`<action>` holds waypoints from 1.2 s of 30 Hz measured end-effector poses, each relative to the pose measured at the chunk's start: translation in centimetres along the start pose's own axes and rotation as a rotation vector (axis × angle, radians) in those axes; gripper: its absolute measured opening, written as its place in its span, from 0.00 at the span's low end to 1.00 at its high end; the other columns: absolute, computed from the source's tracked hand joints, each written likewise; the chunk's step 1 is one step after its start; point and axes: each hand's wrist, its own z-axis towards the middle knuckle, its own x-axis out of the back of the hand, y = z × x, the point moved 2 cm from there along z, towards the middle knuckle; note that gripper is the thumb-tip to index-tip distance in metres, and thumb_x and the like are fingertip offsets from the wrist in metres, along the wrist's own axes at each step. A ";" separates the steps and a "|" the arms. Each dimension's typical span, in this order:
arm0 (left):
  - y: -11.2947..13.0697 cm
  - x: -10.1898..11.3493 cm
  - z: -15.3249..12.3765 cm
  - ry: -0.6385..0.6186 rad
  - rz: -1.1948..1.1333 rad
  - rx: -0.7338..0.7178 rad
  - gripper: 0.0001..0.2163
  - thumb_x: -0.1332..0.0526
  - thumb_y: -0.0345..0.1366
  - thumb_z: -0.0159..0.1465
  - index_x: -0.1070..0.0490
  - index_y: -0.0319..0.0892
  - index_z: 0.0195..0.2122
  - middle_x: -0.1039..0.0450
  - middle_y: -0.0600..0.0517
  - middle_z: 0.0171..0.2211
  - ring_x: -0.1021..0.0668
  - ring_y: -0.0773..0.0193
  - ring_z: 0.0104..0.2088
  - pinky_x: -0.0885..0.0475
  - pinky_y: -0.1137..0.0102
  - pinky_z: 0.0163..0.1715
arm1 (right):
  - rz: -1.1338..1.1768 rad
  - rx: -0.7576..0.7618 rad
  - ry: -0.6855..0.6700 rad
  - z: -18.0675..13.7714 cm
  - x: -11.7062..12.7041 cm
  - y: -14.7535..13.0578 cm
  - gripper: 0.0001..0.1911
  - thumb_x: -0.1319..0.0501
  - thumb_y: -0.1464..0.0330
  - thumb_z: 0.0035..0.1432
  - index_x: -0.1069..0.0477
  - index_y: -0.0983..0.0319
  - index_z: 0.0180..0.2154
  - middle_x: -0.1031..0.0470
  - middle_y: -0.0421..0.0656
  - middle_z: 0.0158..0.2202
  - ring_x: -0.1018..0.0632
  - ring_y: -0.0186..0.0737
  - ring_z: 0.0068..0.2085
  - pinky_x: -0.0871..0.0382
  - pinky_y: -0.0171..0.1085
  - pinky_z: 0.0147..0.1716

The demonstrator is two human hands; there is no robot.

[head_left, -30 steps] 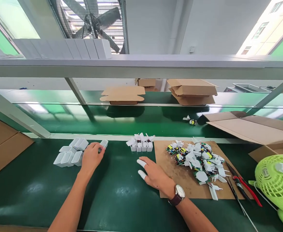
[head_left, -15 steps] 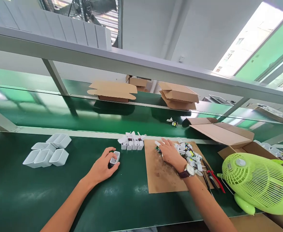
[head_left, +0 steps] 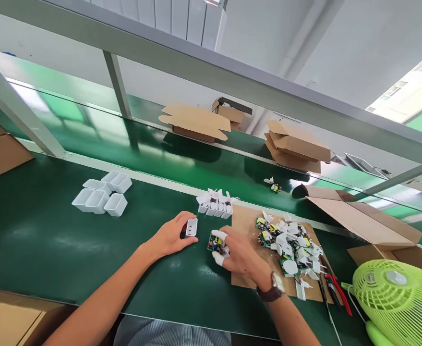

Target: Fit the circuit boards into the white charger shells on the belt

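Brown flat cardboard sheet [head_left: 245, 225]: bears a heap of green-and-white circuit assemblies [head_left: 290, 247].
Left hand [head_left: 173, 236]: left of the sheet, thumb and fingers curled closed around a small white plastic casing [head_left: 192, 227], slotted end showing.
Right hand [head_left: 237, 252]: at the sheet's left edge, white-covered fingertips closed on a green circuit board with a yellow-and-black part [head_left: 216, 243], just left of the sheet.
Row of filled white casings [head_left: 216, 206]: beside the sheet's far left corner.
Open white plastic boxes [head_left: 116, 204]: well left of the sheet.

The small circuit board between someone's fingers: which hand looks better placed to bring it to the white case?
Probably the right hand: it holds the circuit board just to the right of the white case, while the left hand is occupied holding that case.
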 end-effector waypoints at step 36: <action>0.0 -2.2 0.0 0.117 0.062 -0.281 0.32 0.37 0.34 0.69 0.48 0.49 0.71 0.27 0.42 0.59 0.27 0.50 0.62 0.28 0.49 0.61 | 0.145 0.061 0.545 0.0 -3.5 -1.1 0.41 0.43 0.78 0.60 0.53 0.57 0.71 0.28 0.53 0.57 0.26 0.54 0.58 0.24 0.55 0.55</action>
